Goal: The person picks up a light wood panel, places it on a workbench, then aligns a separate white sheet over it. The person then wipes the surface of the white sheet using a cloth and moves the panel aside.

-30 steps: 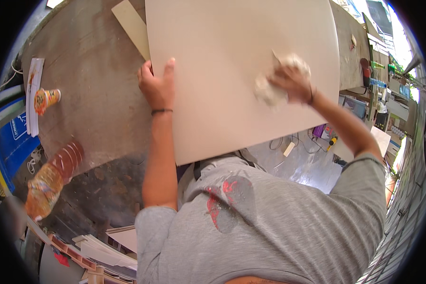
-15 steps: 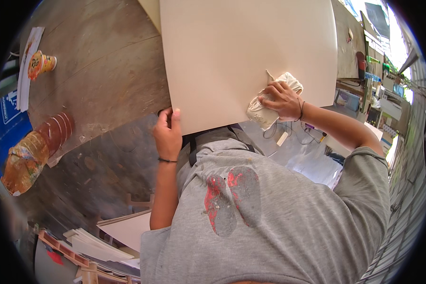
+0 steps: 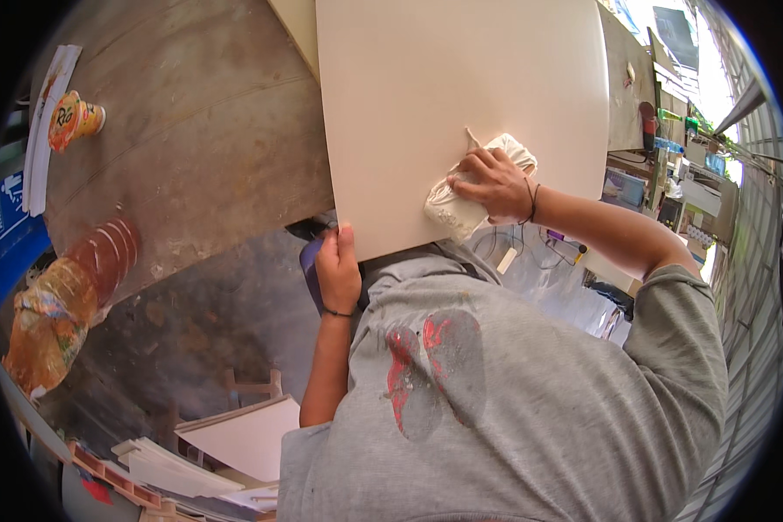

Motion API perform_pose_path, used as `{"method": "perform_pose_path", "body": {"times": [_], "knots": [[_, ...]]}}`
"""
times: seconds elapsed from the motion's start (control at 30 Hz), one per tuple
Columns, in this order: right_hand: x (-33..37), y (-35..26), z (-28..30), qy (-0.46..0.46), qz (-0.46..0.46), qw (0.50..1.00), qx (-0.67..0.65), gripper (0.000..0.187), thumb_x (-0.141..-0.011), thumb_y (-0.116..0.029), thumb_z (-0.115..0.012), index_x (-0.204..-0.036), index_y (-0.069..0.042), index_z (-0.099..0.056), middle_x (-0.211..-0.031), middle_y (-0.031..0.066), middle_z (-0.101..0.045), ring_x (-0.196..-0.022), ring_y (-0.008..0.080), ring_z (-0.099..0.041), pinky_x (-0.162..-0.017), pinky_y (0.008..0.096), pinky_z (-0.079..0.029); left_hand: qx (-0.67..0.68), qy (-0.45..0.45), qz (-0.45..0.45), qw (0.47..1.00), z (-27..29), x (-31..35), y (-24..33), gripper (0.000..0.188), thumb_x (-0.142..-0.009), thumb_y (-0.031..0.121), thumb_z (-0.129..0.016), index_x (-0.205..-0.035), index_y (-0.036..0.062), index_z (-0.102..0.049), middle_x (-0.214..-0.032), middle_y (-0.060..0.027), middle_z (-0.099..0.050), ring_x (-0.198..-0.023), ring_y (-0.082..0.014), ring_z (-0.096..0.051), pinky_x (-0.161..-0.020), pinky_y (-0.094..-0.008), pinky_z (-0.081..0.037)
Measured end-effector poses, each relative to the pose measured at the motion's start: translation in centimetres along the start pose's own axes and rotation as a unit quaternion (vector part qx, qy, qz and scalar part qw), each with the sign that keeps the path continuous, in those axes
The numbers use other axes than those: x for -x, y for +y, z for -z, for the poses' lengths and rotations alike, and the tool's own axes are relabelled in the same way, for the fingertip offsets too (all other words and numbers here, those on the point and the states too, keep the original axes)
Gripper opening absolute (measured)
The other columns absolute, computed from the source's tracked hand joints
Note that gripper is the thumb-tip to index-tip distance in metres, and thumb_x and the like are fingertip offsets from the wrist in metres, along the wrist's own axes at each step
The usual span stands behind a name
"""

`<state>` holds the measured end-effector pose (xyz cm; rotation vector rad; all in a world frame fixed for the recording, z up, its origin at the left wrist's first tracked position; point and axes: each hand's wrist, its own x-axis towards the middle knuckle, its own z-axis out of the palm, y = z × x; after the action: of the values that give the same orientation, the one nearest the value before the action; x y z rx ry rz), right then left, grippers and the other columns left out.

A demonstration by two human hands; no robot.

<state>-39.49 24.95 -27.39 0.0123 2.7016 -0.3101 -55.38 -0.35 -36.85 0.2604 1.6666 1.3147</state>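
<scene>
A large off-white board (image 3: 461, 78) lies flat in front of me, its near edge close to my waist. My left hand (image 3: 339, 271) grips the board's near left corner, thumb on top and fingers out of sight below. Toward the near right part of the board, my right hand (image 3: 493, 184) is closed over a bunched cream cloth (image 3: 457, 207) pressed on the surface. One twisted end of the cloth sticks out beyond my fingers.
A worn brown wooden table (image 3: 209, 113) stands on the left, with a printed cup (image 3: 76, 120), white strips (image 3: 48, 130) and a reddish-brown plastic bottle (image 3: 74, 287). White panels (image 3: 244, 435) lie low behind my left arm. A cluttered bench (image 3: 700, 187) is at the right.
My right hand and the cloth have shifted slightly left across the board. The left hand, still at the corner, appears farther right and lower, as the view has shifted.
</scene>
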Motion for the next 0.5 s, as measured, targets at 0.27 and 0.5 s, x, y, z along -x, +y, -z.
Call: {"method": "perform_pose_path", "body": {"times": [0.27, 0.5], "knots": [[-6.7, 4.1, 0.8, 0.131, -0.046, 0.987, 0.085, 0.065, -0.056, -0.029, -0.073, -0.116, -0.021, -0.048, -0.106, 0.0121, -0.046, -0.106, 0.0319, -0.046, -0.071, 0.0443, -0.043, 0.047, 0.036, -0.017, 0.998, -0.7, 1.0, -0.4, 0.038, -0.095, 0.031, -0.045, -0.096, -0.0045, -0.058, -0.082, -0.0106, -0.062, -0.074, -0.0132, -0.055, -0.067, -0.0285, -0.044], [-13.1, 6.8, 6.9, 0.143, -0.140, 0.980, 0.014, 0.048, -0.062, -0.032, -0.070, -0.102, -0.012, -0.054, -0.104, 0.0183, -0.052, -0.102, 0.0368, -0.049, -0.080, 0.0444, -0.045, 0.287, -0.054, 0.112, 0.950, 1.2, -0.1, -0.7, 0.036, -0.095, 0.035, -0.045, -0.101, 0.0022, -0.059, -0.093, -0.0054, -0.064, -0.082, -0.0145, -0.062, -0.071, -0.0279, -0.049]]}}
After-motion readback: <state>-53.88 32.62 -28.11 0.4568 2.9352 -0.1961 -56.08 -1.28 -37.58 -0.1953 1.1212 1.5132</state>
